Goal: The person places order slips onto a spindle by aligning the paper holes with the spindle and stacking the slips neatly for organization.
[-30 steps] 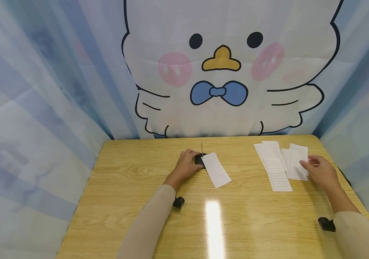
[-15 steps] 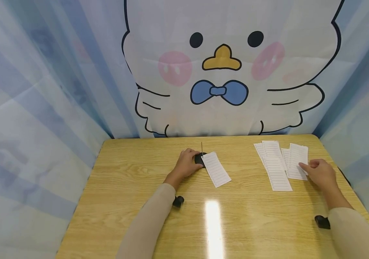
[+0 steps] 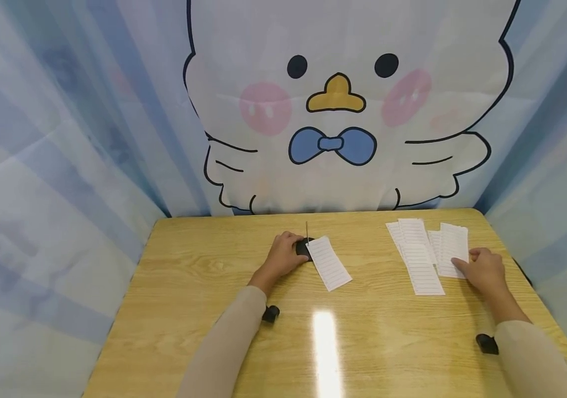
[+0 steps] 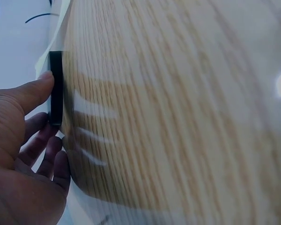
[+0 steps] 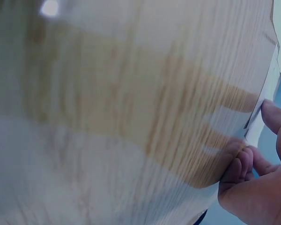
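My left hand (image 3: 279, 258) grips the black base (image 3: 302, 250) of a receipt spike, thumb and fingers at its left side. The thin upright spike (image 3: 306, 231) rises from it, and a white printed paper slip (image 3: 330, 266) slants from the spike toward the front right. In the left wrist view the base (image 4: 56, 89) shows edge-on, under my thumb. On the right, my right hand (image 3: 488, 275) pinches the lower right corner of a white lined slip (image 3: 453, 246), thumb on top. The right wrist view shows that thumb (image 5: 274, 115) at the paper's edge and the other fingers curled below.
More overlapping slips (image 3: 419, 260) lie to the left of the pinched one. The wooden table (image 3: 204, 309) ends at a printed curtain (image 3: 333, 182) behind, with curtains on both sides. Black wrist cameras (image 3: 271, 314) hang at both sleeves.
My right hand has shifted slightly left and its fingers have drawn in at the slip's corner. The left hand stays on the spike base. The head view has moved slightly.
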A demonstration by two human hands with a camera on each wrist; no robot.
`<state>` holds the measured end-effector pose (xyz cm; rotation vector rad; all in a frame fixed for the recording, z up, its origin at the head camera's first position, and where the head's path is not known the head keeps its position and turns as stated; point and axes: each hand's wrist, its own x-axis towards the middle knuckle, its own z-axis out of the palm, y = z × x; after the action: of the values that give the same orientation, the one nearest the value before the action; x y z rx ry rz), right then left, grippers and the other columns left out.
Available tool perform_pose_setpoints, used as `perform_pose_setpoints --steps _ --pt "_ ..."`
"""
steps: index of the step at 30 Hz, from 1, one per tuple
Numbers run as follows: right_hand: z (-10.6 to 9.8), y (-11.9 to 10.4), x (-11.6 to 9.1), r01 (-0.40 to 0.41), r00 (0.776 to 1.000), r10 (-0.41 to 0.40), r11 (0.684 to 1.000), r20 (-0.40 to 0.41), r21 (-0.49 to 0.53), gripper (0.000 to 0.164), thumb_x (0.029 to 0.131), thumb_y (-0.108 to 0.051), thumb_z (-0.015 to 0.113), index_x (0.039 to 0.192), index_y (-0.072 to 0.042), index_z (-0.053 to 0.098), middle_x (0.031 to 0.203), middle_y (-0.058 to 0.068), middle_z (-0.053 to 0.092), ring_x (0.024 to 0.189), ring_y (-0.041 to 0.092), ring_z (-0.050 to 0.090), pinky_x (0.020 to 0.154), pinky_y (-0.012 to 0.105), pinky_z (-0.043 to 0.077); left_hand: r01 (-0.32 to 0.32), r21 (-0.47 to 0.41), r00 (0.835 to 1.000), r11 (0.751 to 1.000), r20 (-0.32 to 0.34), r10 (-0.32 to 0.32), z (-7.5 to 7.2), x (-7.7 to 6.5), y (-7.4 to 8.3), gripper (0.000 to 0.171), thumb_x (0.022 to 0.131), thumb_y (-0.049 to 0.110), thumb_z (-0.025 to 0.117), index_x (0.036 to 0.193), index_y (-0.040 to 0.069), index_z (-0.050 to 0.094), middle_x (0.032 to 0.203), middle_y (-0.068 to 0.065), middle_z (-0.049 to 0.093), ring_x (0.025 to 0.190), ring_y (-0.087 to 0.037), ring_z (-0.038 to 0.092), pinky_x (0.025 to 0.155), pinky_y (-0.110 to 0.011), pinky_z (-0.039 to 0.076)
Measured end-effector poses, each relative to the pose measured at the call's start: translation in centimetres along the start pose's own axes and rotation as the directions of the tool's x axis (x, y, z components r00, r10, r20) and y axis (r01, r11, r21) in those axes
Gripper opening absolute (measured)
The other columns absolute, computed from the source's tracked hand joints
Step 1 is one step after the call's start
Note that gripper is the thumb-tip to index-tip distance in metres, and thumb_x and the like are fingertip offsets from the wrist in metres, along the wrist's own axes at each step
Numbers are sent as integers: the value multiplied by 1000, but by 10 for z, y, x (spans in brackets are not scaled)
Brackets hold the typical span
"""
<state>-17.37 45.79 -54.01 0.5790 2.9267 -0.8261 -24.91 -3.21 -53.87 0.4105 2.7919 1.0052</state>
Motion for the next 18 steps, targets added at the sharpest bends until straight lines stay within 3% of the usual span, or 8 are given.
perform_pose_setpoints --steps 7,18 --pt "5 -3 0 -11 1000 12 1000 -3 23 68 104 -28 59 142 23 36 130 42 46 120 56 43 100 65 42 4 -7 1000 1000 -12 -4 2 -3 -3 55 92 28 81 142 12 63 139 -11 59 127 -32 52 105 -44 48" --pt "-1 -7 -3 -60 998 59 998 17 22 63 106 -21 54 147 21 30 141 43 43 131 60 40 109 67 37 2 -25 1000 1000 -20 -3 3 -2 -1 55 92 27 81 142 12 64 139 -11 59 126 -32 52 105 -45 49"
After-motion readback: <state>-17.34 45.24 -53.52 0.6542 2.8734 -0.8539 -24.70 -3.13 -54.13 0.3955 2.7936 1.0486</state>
